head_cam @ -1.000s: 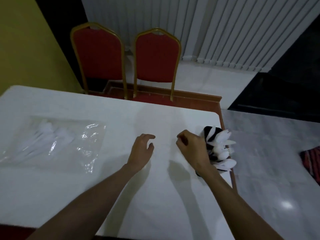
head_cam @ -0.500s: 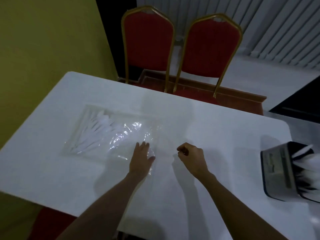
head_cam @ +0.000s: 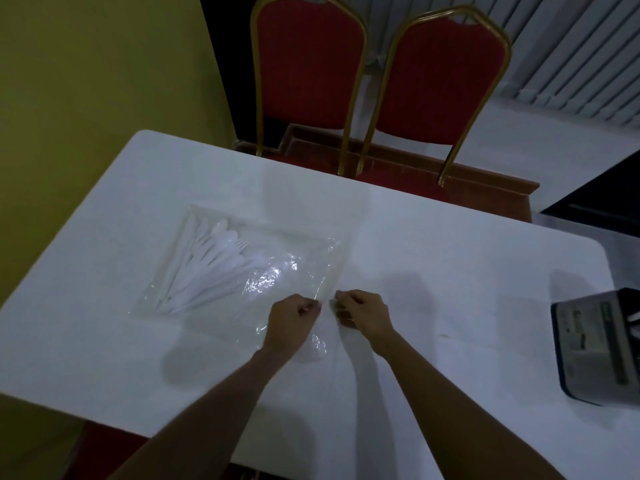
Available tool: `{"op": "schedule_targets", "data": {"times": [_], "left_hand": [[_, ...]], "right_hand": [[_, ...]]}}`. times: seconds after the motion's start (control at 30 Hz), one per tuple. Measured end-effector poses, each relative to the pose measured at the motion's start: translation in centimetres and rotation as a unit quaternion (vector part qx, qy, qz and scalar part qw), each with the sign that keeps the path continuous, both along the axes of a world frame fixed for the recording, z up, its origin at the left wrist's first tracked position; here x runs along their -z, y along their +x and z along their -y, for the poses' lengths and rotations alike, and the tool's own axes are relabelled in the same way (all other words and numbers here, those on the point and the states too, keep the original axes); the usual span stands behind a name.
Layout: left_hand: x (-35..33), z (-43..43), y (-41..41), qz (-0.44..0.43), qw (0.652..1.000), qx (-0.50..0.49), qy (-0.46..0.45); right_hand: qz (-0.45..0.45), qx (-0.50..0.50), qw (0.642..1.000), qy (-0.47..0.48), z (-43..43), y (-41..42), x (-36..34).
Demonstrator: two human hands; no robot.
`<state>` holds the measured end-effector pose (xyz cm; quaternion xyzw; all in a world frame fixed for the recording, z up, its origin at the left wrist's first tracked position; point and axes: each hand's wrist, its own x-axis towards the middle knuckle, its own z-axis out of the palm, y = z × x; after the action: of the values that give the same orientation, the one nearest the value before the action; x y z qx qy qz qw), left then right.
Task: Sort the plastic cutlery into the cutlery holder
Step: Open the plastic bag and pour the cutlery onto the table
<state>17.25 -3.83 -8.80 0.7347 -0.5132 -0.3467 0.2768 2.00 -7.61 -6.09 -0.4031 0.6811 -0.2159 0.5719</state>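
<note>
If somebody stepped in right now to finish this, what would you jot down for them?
Left hand and right hand: both pinch the near edge of the clear plastic bag, side by side.
White plastic cutlery lies inside the bag, on the white table.
Cutlery holder stands at the table's right edge; some pieces seem to stick out of it.
Left to do: open the bag, then sort its cutlery into the holder.

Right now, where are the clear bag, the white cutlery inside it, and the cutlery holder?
clear bag [head_cam: 287,282]: head view, on its shiny crinkled middle.
white cutlery [head_cam: 207,268]: head view, on the handles of the bundle.
cutlery holder [head_cam: 588,348]: head view, on its grey side wall.
</note>
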Motion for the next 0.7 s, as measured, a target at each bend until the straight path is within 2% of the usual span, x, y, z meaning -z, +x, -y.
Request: {"op": "schedule_targets", "data": {"times": [0.1,0.2,0.37,0.53,0.63,0.7], "left_hand": [[-1.1,-0.3,0.3,-0.025,0.999,-0.017,0.041],[-2.1,-0.5,0.4,-0.085,0.994,-0.05,0.057],[-3.3,-0.7,0.9,-0.133,0.988,-0.054,0.064],[-3.5,-1.1,0.6,-0.279,0.944,-0.139,0.111],[-4.0,-1.3,0.6,-0.325,0.921,-0.174,0.126],[-4.3,-1.2,0.9,-0.336,0.919,-0.164,0.123]], "right_hand": [[0.081,0.041,0.995,0.033,0.1,1.3,-0.9],[0.085,0.061,0.994,0.029,0.2,2.0,-1.5],[0.073,0.042,0.996,0.028,0.4,2.5,-2.2],[0.092,0.032,0.995,0.021,0.6,2.5,-2.5],[0.128,0.023,0.991,0.038,0.5,2.2,-2.6],[0.142,0.017,0.989,0.044,0.4,2.0,-2.6]]}}
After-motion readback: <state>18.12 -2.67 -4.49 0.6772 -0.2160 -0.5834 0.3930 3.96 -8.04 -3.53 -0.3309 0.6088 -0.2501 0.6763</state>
